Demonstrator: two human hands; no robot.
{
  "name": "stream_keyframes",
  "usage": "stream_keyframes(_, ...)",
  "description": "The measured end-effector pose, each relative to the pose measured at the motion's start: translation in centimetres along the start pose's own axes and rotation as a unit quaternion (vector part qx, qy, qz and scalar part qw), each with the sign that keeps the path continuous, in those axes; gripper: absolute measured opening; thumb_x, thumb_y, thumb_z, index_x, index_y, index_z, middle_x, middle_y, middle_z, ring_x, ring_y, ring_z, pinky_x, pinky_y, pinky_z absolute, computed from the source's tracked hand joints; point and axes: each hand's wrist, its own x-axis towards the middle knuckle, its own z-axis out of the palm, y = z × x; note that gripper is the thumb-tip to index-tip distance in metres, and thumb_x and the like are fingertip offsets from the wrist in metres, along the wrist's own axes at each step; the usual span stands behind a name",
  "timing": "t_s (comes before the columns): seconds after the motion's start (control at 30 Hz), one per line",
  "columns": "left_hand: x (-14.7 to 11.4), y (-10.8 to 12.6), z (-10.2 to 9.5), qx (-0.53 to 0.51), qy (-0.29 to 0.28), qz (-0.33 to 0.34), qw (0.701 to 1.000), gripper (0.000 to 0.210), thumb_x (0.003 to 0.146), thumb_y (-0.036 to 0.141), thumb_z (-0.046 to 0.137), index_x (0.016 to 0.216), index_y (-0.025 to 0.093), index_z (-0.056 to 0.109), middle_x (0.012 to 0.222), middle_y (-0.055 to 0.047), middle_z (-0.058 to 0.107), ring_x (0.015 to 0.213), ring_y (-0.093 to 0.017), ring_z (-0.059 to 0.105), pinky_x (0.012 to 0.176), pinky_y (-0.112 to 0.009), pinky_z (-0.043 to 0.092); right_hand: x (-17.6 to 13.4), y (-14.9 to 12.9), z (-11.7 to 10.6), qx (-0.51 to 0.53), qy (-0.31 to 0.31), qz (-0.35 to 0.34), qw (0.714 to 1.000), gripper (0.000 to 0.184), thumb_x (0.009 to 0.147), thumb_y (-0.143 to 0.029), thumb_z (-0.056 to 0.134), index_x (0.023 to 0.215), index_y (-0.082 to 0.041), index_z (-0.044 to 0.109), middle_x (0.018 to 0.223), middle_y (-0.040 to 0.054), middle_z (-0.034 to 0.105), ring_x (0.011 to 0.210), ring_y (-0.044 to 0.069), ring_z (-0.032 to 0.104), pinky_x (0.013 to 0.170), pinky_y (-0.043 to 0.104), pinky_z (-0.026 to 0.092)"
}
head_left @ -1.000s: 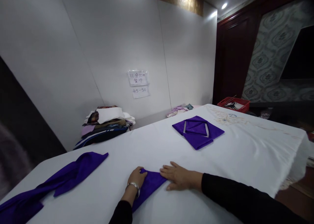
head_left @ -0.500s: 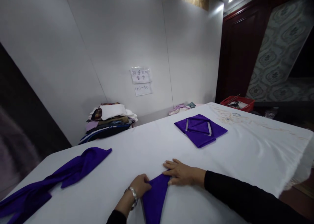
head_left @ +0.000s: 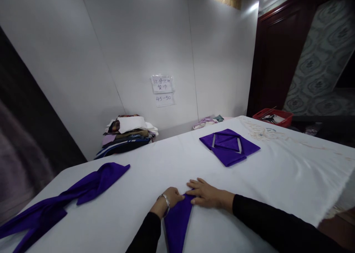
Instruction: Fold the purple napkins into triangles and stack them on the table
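Note:
A purple cloth napkin (head_left: 179,223), folded into a long narrow wedge, lies in front of me and runs off the lower edge of the view. My left hand (head_left: 172,197), with a silver bracelet at the wrist, is closed at the napkin's upper left edge, its thumb near the top corner. Flat on the table beside that corner, my right hand (head_left: 203,194) has its fingers spread, and the fingertips press the napkin's tip. Under the left hand, part of the edge is hidden.
On the white-covered table (head_left: 138,216), a folded purple cloth square (head_left: 234,160) lies ahead right, and a crumpled purple cloth (head_left: 91,186) at left. Behind the table are a clothes stack (head_left: 130,134), a wall sign (head_left: 162,84) and a red basket (head_left: 287,121).
My left hand has slid up and right along the napkin's edge, close to my right hand. The right hand stays at the tip. The view has shifted slightly.

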Motion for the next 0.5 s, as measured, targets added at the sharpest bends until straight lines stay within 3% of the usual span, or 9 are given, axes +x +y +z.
stream_keyframes(0.17,0.0,-1.1,-0.3,-0.072,0.021,0.006,0.997,0.021,0.063,0.035,0.062,0.054,0.019,0.053,0.051,0.003,0.057,0.056,-0.015,0.056,0.053,-0.024,0.038,0.3,1.0,1.5,0.136,0.112,0.061,0.983,0.067,0.084,-0.056,0.043,0.139,-0.024,0.026,0.145,0.0087,0.027,0.132,0.022,0.023,0.107,0.044,0.018)
stream_keyframes(0.33,0.2,-2.4,-1.3,-0.173,0.041,-0.002,0.984,0.03,0.069,0.045,0.058,0.055,0.019,0.05,0.049,0.004,0.053,0.052,-0.013,0.052,0.053,-0.024,0.039,1.4,1.6,2.7,0.372,0.197,0.109,0.9,0.075,0.081,-0.057,0.048,0.141,-0.022,0.019,0.144,0.0111,0.027,0.126,0.022,0.034,0.102,0.041,0.032)
stream_keyframes(0.5,0.3,-3.2,-1.1,-0.276,0.066,-0.017,0.959,0.033,0.068,0.048,0.061,0.057,0.018,0.051,0.051,0.004,0.054,0.05,-0.011,0.05,0.051,-0.023,0.039,1.8,1.2,2.5,0.507,0.203,0.154,0.823,0.082,0.079,-0.048,0.056,0.142,-0.018,0.013,0.14,0.016,0.033,0.121,0.021,0.043,0.098,0.039,0.037)
